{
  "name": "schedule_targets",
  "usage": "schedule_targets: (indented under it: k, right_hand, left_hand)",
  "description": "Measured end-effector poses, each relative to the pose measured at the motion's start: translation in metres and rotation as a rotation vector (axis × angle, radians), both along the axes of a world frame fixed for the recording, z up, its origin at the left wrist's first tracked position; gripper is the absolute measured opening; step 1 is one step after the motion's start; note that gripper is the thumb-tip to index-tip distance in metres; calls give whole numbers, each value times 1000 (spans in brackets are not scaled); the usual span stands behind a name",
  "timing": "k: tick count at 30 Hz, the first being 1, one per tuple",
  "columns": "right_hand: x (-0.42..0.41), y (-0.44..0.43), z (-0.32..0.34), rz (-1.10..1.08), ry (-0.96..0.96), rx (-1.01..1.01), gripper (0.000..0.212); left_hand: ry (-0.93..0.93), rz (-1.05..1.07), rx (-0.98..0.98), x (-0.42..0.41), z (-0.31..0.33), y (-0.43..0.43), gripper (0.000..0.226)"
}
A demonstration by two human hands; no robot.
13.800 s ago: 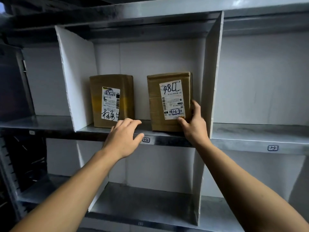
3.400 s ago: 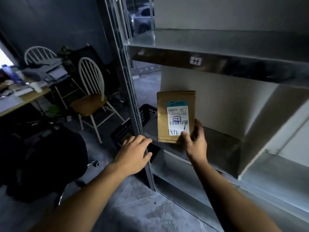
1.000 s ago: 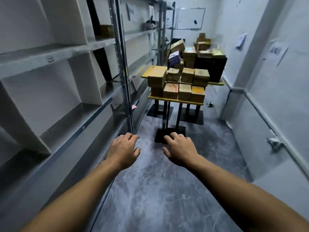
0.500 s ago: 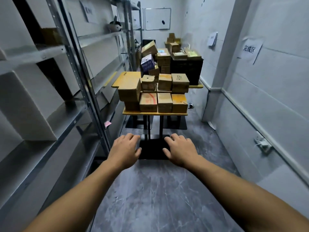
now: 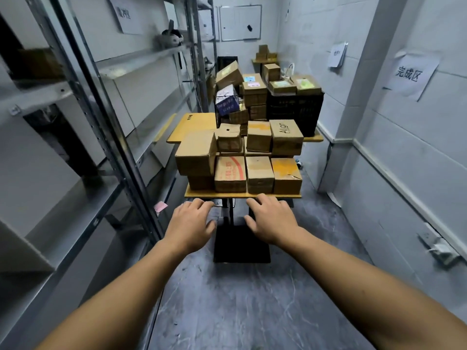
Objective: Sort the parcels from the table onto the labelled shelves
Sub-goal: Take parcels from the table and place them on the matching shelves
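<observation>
Narrow grey storeroom; grey metal shelves (image 5: pixel 136 63) at 9 o'clock. At 12 o'clock, brown cardboard parcels (image 5: pixel 259 173) stacked on yellow wooden desk (image 5: pixel 222 195). My left grip (image 5: pixel 189 223) and right grip (image 5: pixel 271 221) are empty, fingers loose.

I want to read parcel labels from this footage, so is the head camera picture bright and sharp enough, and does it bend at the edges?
Head view: dim, cool light, dark recesses in the metal shelving. Head view: wide-angle bowing tilts the shelving uprights at the left edge. Head view: the print on the Algn box on the table reads clearly; the paper sign on the shelving is blurred.
</observation>
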State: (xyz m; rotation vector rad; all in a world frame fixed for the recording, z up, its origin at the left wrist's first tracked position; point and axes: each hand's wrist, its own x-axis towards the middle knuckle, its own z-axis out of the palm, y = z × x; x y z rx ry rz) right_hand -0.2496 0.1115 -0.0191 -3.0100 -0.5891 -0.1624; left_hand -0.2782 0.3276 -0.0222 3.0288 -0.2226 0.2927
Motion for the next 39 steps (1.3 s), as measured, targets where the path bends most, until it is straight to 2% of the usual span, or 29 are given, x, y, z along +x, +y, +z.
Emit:
schedule_targets:
  k: [8,15,24,30,34,39]
  right_hand:
    - [123,27,5,97,41,24,51]
    - [226,53,10,192,3,91,49]
    - [308,107,-6,180,143,196,49]
    - [355,146,-15,60,243,358,52]
    - [375,171,-31,-48,315,482,51]
    - [387,191,-54,-207,407,671,53]
  left_hand:
    - [-24,87,-38,111,7,21,49]
    - [-62,226,-73,199,21,36,48]
    - [-46,284,-110,285,15,88,49]
    - [2,266,-163,345,-2,126,51]
    - [70,274,-287,374,-25,148,52]
    - [179,300,-627,387,-57,167,60]
